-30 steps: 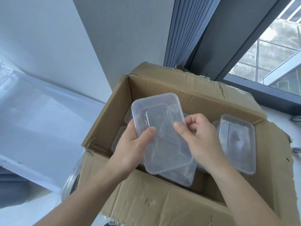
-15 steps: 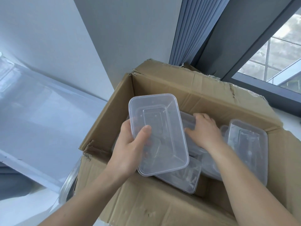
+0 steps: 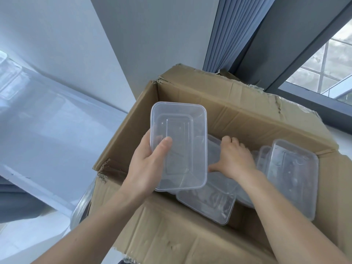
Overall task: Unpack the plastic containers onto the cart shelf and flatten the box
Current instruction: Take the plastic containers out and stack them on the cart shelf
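**Unpacking in Progress: Containers in the Box, Box Not Flattened**

1. Left hand [image 3: 146,168]: grips one clear rectangular plastic container [image 3: 179,145] by its lower left corner, thumb across the front face and fingers behind. The container is raised above the open cardboard box [image 3: 247,119], over its left half, tilted toward the camera.

2. Right hand [image 3: 234,159]: reaches down into the box, fingers spread over the far edge of a second container [image 3: 215,149] and thumb extended along its near side. Whether the grip has closed on that container cannot be determined from this view.

3. Box contents: at least two further clear containers are visible, one lying flat [image 3: 207,204] against the near wall and one leaning on edge [image 3: 293,178] at the right end. More may be nested beneath; the clear plastic makes a count unreliable.

4. Destination: a pale glossy surface [image 3: 57,130] lies left of the box. It cannot be confirmed as the cart shelf.

5. Status, as a judgement: the unpacking stage is partway through. Several containers are left to transfer. The box stands erect with flaps open, so flattening has not begun and depends on the box being emptied first.
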A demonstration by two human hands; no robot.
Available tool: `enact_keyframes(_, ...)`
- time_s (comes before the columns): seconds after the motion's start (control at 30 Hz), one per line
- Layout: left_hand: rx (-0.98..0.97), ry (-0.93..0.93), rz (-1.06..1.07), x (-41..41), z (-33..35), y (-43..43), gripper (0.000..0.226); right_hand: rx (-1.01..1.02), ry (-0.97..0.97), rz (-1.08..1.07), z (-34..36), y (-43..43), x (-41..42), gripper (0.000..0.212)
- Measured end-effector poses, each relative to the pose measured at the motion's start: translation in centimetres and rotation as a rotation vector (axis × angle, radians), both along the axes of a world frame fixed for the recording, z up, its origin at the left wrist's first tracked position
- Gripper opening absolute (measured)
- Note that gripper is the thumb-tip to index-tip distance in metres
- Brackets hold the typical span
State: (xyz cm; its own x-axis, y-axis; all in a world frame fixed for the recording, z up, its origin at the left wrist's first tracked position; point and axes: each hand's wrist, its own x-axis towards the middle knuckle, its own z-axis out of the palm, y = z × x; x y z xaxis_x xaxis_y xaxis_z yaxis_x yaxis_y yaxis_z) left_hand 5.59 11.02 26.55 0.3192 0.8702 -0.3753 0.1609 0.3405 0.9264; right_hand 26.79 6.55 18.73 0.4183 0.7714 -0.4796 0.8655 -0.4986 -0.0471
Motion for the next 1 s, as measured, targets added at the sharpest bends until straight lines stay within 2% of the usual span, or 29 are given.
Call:
enact_keyframes(0.1, -0.020, -0.024, 0.035, -0.1, 0.6, 0.1, 0.021, 0.016, 0.060, -0.030, 0.9, -0.6, -0.5, 0.078)
enact_keyframes(0.2, -0.004, -0.042, 0.081, -0.7, 1.5, -0.3, 0.028, 0.156, 0.075, -0.046, 3.0, -1.5, -0.7, 0.076)
enact_keyframes(0.37, 0.067, 0.003, 0.217, -2.2, 3.1, -1.6, 0.017, 0.436, 0.473, -0.266, 7.2, -3.5, -1.6, 0.071)
enact_keyframes(0.47, 0.109, 0.056, 0.273, -4.0, 4.1, -2.8, 0.027, 0.524, 0.682, -0.337, 8.4, -4.8, -2.5, 0.063)
enact_keyframes(0.63, 0.167, 0.061, 0.349, -7.9, 5.3, -4.7, 0.041, 0.562, 0.859, -0.355, 9.8, -6.5, -4.7, 0.049)
enact_keyframes(0.73, 0.154, 0.056, 0.388, -10.7, 5.7, -5.7, 0.041, 0.553, 0.940, -0.312, 11.0, -7.0, -6.6, 0.040)
enact_keyframes(0.83, 0.145, 0.029, 0.437, -13.5, 6.2, -6.3, 0.036, 0.564, 0.967, -0.274, 12.2, -7.0, -9.2, 0.043)
enact_keyframes(1.0, 0.184, -0.012, 0.520, -20.0, 6.7, -7.7, 0.024, 0.621, 0.967, -0.190, 14.6, -6.8, -16.2, 0.065)
